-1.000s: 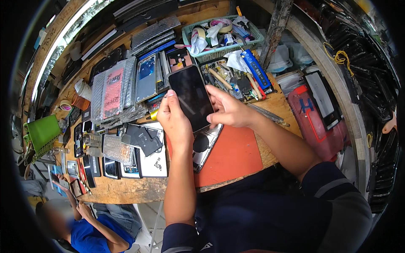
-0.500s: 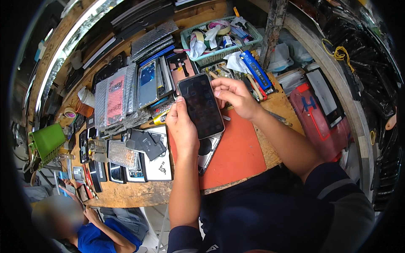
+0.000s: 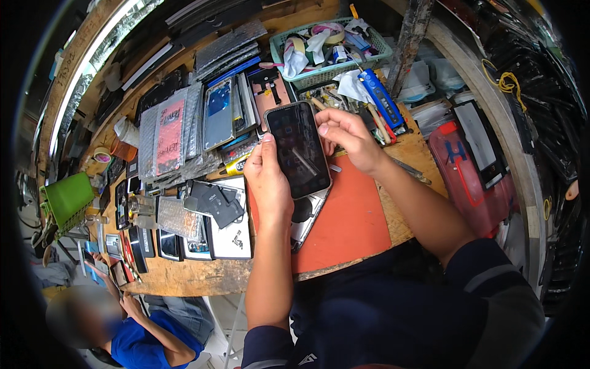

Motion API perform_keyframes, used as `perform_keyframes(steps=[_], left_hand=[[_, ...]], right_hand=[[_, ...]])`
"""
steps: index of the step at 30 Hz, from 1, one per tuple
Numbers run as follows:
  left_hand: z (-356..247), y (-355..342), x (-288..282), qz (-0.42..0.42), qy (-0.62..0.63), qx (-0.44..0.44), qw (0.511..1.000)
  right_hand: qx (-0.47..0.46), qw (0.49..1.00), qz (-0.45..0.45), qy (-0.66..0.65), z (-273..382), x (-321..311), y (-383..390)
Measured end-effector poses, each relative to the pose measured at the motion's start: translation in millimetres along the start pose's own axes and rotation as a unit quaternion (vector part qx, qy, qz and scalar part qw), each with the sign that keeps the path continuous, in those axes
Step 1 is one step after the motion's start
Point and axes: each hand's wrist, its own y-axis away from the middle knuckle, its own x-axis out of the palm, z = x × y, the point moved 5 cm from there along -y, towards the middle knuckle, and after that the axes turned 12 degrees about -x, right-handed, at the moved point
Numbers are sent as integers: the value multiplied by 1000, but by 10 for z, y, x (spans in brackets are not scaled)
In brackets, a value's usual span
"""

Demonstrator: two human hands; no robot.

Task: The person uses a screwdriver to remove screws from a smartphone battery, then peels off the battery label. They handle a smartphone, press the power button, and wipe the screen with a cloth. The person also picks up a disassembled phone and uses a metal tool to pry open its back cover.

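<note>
A dark-screened smartphone [image 3: 298, 150] is in my left hand [image 3: 270, 178], its thumb along the left edge and its other fingers mostly hidden behind. App icons show dimly on the screen, with a pale streak of reflected light across it. My right hand [image 3: 350, 138] is at the phone's upper right edge, fingers bent, fingertips seeming to touch that edge. Below the phone, partly covered by it, lies an opened device with a silver frame [image 3: 310, 218]. It rests on an orange-red mat [image 3: 350, 227] on the wooden bench [image 3: 190, 280].
Bubble-wrapped parts [image 3: 166, 132] and phone frames [image 3: 220, 114] are stacked at the back left. Flat black batteries [image 3: 215, 203] lie on a white box. A green basket [image 3: 307, 79] and a blue screwdriver-like tool [image 3: 381, 98] stand behind. A co-worker in blue [image 3: 153, 341] sits at lower left.
The phone has tilted slightly, and a light streak now shows on its screen. My right fingers have curled in more. The whole view has shifted a little.
</note>
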Motion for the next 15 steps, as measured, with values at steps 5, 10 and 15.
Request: perform_keyframes(steps=[5, 10, 15], left_hand=[[-3, 12, -8, -12, -3, 1, 1000], [-49, 33, 64, -40, 6, 17, 999], [-9, -24, -21, -48, -33, 64, 996]], right_hand=[[2, 1000, 15, -26, -36, 35, 25], [15, 999, 25, -46, -42, 50, 30], [-6, 998, 66, -10, -25, 67, 16]])
